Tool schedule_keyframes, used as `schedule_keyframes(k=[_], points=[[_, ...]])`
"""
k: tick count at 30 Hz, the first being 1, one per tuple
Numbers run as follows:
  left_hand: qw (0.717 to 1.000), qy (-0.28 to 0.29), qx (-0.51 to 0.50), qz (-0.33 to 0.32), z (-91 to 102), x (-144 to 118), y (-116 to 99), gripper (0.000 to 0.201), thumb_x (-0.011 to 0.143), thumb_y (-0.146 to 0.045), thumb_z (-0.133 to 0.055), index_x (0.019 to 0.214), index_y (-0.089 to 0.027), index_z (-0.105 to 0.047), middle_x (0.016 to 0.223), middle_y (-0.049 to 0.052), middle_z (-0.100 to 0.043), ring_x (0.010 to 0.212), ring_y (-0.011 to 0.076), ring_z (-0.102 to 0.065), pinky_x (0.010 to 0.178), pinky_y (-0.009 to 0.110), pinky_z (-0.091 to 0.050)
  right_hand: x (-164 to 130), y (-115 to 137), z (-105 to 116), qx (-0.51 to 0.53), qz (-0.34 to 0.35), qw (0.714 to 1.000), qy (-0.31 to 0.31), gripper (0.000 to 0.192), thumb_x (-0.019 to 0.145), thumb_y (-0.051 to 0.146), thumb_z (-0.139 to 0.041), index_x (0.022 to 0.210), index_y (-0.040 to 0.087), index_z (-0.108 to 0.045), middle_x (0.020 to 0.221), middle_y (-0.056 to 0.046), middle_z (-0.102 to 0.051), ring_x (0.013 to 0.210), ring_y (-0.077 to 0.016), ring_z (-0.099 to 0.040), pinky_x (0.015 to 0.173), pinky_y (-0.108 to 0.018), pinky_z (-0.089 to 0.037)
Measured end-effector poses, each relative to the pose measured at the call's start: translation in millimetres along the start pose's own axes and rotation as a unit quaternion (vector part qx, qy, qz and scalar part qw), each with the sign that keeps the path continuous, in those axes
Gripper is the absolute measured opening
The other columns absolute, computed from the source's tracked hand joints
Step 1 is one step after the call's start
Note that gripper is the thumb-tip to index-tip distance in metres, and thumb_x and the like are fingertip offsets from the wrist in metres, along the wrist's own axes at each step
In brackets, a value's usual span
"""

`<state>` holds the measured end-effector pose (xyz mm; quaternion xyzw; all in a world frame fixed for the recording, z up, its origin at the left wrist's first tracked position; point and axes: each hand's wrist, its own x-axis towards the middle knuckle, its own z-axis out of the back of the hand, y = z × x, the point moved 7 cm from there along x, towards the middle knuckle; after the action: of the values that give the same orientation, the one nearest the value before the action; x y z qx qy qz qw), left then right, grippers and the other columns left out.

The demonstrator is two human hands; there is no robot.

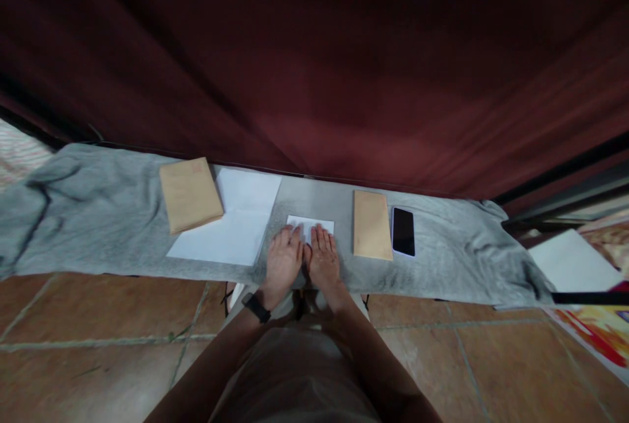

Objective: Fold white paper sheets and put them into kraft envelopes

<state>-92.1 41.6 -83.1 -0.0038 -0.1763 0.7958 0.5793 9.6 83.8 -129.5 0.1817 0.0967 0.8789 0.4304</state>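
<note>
Both hands lie flat, side by side, on a small folded white paper (310,225) that rests on a grey cloth (98,213) spread over the tiled floor (98,344). The left hand (284,260) has its fingers spread and pressed down on the near left part of the paper, with a dark watch (256,308) at the wrist. The right hand (323,258) lies just beside it, palm down, fingers stretched over the near right part; neither hand grips anything. To the left of the hands a larger white sheet (230,226) lies on the cloth, with a brown envelope (189,194) overlapping its far left corner. To the right, a second brown envelope (372,224) lies near the folded paper, and a black phone (403,231) sits just beside it, screen up. A dark red curtain (314,63) hangs behind the cloth.
</note>
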Motion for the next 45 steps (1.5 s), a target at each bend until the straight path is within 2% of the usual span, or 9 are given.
schedule_keyframes(k=[3,8,15,20,24,31,38,41,45], points=[[0.993,0.031,-0.056,-0.099,-21.3,7.3,-21.7,0.054,0.105,-0.035,-0.037,0.153,-0.013,-0.047,0.159,0.016,-0.047,0.151,0.0282,-0.039,0.124,0.047,-0.033,-1.5,0.8,-4.1,-0.005,0.019,1.0,0.023,0.059,0.103,0.019,-0.04,0.16,0.007,-0.035,0.165,-0.019,-0.034,0.155,-0.0277,-0.031,0.126,-0.051,-0.026],[0.988,0.075,-0.064,-0.121,-47.7,12.3,-23.4,0.056,0.108,-0.037,-0.03,0.158,-0.014,-0.04,0.163,0.012,-0.043,0.155,0.0243,-0.032,0.128,0.048,-0.025,-3.7,-3.1,-3.7,-0.017,0.004,0.999,0.041,0.062,0.101,0.018,-0.042,0.161,0.006,-0.033,0.167,-0.02,-0.03,0.156,-0.0311,-0.029,0.126,-0.055,-0.022],[0.992,0.036,0.002,-0.123,-46.5,4.3,-14.4,0.056,0.107,-0.032,-0.03,0.158,-0.009,-0.039,0.167,0.013,-0.036,0.158,0.0244,-0.025,0.13,0.046,-0.022,-8.3,-11.8,9.1,-0.033,-0.036,0.998,0.035,0.054,0.106,0.019,-0.032,0.158,0.007,-0.039,0.166,-0.019,-0.033,0.155,-0.0295,-0.03,0.125,-0.055,-0.024],[0.995,0.029,0.032,-0.092,-42.4,0.7,-5.6,0.057,0.107,-0.031,-0.031,0.158,-0.009,-0.038,0.167,0.013,-0.034,0.158,0.0244,-0.024,0.13,0.045,-0.023,-15.5,-19.8,16.4,-0.047,-0.04,0.998,-0.012,0.055,0.108,0.024,-0.029,0.16,0.007,-0.035,0.164,-0.018,-0.037,0.154,-0.0268,-0.033,0.125,-0.052,-0.026],[0.996,0.022,0.042,-0.073,-39.4,-2.8,1.6,0.059,0.106,-0.033,-0.031,0.158,-0.006,-0.037,0.166,0.016,-0.035,0.158,0.0249,-0.024,0.13,0.046,-0.023,-21.3,-27.1,18.8,-0.037,-0.034,0.998,-0.043,0.055,0.108,0.025,-0.027,0.16,0.007,-0.036,0.161,-0.019,-0.043,0.151,-0.029,-0.037,0.123,-0.054,-0.029],[0.994,0.03,0.058,-0.091,-42.2,-2.9,-5.2,0.06,0.105,-0.028,-0.031,0.158,0.0,-0.031,0.165,0.022,-0.035,0.157,0.0273,-0.025,0.13,0.05,-0.021,-9.9,-31.7,21.4,-0.02,-0.026,0.998,-0.056,0.053,0.106,0.022,-0.034,0.155,0.006,-0.044,0.158,-0.02,-0.048,0.152,-0.0302,-0.036,0.122,-0.056,-0.031],[0.988,0.082,0.076,-0.106,-52.8,1.0,-6.0,0.059,0.098,-0.014,-0.028,0.155,0.002,-0.037,0.166,0.021,-0.034,0.157,0.0255,-0.025,0.131,0.047,-0.019,15.4,-0.6,3.4,0.008,0.066,0.998,0.017,0.051,0.107,0.022,-0.029,0.151,0.005,-0.049,0.159,-0.019,-0.047,0.151,-0.023,-0.039,0.124,-0.047,-0.031],[0.986,0.092,0.084,-0.107,-54.3,0.9,-6.9,0.061,0.096,-0.01,-0.026,0.154,0.004,-0.038,0.165,0.023,-0.033,0.158,0.0266,-0.023,0.132,0.048,-0.014,16.5,2.3,-1.1,-0.014,0.056,0.998,0.033,0.052,0.108,0.022,-0.026,0.152,0.006,-0.048,0.16,-0.019,-0.045,0.151,-0.0245,-0.038,0.125,-0.05,-0.027],[0.986,0.088,0.079,-0.115,-50.2,-0.3,-10.3,0.061,0.099,-0.017,-0.027,0.155,0.004,-0.037,0.165,0.023,-0.034,0.159,0.0292,-0.02,0.133,0.048,-0.008,14.3,-2.9,1.2,-0.045,0.031,0.998,0.034,0.053,0.109,0.025,-0.026,0.155,0.008,-0.045,0.162,-0.019,-0.042,0.153,-0.0259,-0.035,0.125,-0.052,-0.025]])
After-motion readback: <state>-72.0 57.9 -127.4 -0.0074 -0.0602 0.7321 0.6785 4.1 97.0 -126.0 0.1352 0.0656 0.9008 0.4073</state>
